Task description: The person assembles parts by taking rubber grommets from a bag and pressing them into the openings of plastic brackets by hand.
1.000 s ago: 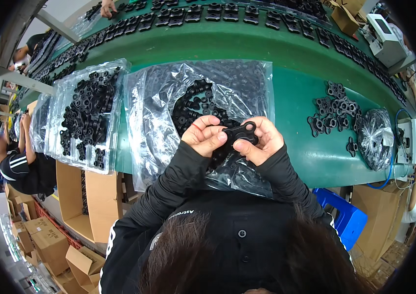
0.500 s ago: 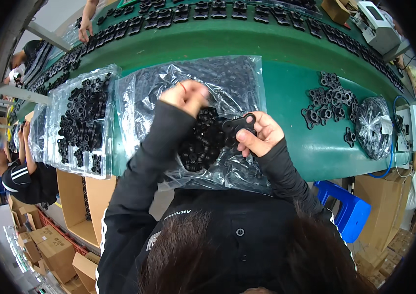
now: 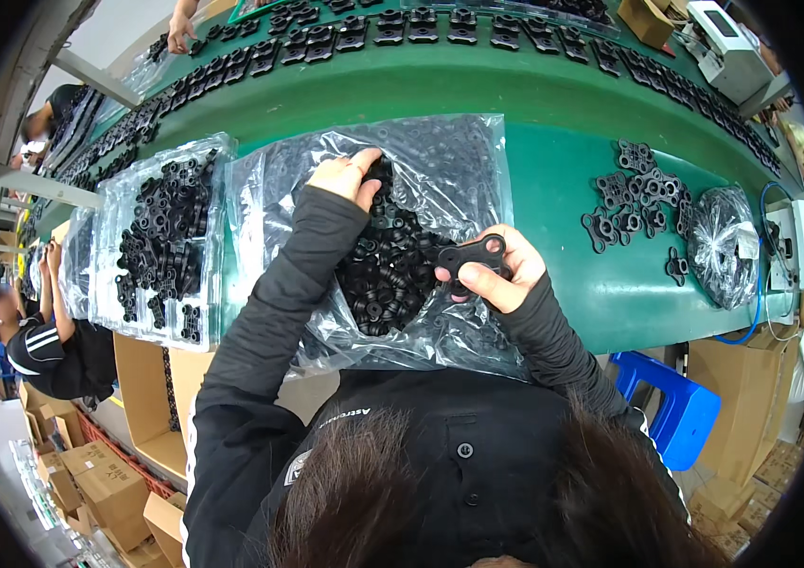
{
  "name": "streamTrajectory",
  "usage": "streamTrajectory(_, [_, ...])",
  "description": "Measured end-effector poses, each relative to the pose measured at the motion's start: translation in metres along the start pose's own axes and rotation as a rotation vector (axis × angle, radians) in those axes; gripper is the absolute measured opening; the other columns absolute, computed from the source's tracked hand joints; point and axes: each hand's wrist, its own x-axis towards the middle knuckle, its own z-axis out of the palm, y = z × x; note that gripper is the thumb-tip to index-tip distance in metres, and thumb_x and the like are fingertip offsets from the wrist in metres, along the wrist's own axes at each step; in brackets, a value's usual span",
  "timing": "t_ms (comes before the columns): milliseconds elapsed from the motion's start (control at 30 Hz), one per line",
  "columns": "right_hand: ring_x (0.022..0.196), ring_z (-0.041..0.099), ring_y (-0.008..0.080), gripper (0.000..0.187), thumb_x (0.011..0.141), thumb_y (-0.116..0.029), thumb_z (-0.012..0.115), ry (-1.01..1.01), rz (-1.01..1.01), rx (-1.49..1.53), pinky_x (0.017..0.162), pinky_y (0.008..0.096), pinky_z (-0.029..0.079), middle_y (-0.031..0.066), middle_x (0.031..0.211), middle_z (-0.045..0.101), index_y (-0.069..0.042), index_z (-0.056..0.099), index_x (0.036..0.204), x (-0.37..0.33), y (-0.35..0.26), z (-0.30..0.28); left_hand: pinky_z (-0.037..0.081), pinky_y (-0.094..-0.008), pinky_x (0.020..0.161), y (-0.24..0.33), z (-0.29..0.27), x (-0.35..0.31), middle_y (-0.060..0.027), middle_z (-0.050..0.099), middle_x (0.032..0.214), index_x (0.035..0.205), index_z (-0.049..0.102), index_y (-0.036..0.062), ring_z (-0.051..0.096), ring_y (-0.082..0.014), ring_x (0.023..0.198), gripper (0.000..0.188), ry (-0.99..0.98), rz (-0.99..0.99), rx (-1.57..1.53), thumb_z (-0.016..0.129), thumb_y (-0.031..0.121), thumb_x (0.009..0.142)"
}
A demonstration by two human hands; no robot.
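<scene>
A large clear plastic bag (image 3: 463, 161) lies on the green table in front of me, full of black parts. Through its opening shows a heap of small round black parts (image 3: 388, 275). My left hand (image 3: 345, 178) is at the far left edge of that opening, thumb and fingers apart, fingertips touching the plastic or the parts just under it. Just right of the heap, my right hand (image 3: 508, 270) pinches a flat black three-lobed plate (image 3: 473, 254) with round holes between thumb and fingers. Its underside is hidden.
Clear trays (image 3: 108, 284) with black parts lie left. Loose black plates (image 3: 643, 189) and a wrapped bundle (image 3: 724, 246) lie right. Rows of black parts (image 3: 388, 28) line the far belt, where another person's hand (image 3: 180, 33) reaches. A blue stool (image 3: 671, 407) stands lower right.
My left hand has moved up and slightly left, its fingers opening out at the bag's opening. My right hand has shifted slightly down and turned the plate, still holding it.
</scene>
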Motion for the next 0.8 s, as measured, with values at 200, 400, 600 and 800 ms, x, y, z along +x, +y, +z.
streamTrajectory(200, [0.056, 0.051, 0.0085, 0.030, 0.073, -0.003, 0.063, -0.014, 0.144, -0.011, 0.050, 0.0167, 0.043, 0.0057, 0.075, 0.057, -0.003, 0.046, 0.097, -0.001, -0.009, 0.000, 0.046, -0.0265, 0.064, 0.016, -0.020, -0.038, -0.0100, 0.060, 0.092, 0.102, 0.053, 0.0017, 0.058, -0.0207, 0.072, 0.029, -0.032, -0.326, -0.623, 0.058, 0.004, 0.074])
streamTrajectory(400, [0.054, 0.050, 0.0098, 0.036, 0.074, -0.001, 0.059, -0.027, 0.125, 0.003, 0.047, 0.0167, 0.043, 0.0097, 0.079, 0.057, 0.001, 0.046, 0.107, 0.006, -0.012, 0.010, 0.046, -0.0198, 0.061, 0.064, -0.036, -0.050, -0.0089, 0.060, 0.089, 0.101, 0.054, -0.0005, 0.057, -0.0145, 0.072, 0.021, 0.017, -0.818, -1.791, 0.055, 0.001, 0.080])
streamTrajectory(600, [0.054, 0.049, 0.0090, 0.036, 0.074, -0.002, 0.060, -0.110, 0.057, 0.013, 0.047, 0.0161, 0.042, 0.0090, 0.080, 0.056, 0.000, 0.046, 0.107, 0.007, -0.005, 0.019, 0.047, -0.0180, 0.066, 0.088, -0.032, -0.067, -0.0098, 0.059, 0.090, 0.097, 0.055, -0.0021, 0.058, -0.0133, 0.074, 0.017, 0.005, -0.727, -1.630, 0.055, 0.000, 0.080])
streamTrajectory(800, [0.056, 0.049, 0.0090, 0.030, 0.075, -0.003, 0.060, -0.196, 0.222, 0.120, 0.047, 0.0166, 0.042, 0.0079, 0.082, 0.056, -0.001, 0.046, 0.102, 0.002, -0.006, 0.003, 0.046, -0.0183, 0.068, 0.088, -0.026, -0.078, -0.0091, 0.060, 0.086, 0.095, 0.055, -0.0009, 0.057, -0.0112, 0.073, 0.015, 0.184, -0.123, -0.858, 0.056, -0.001, 0.080])
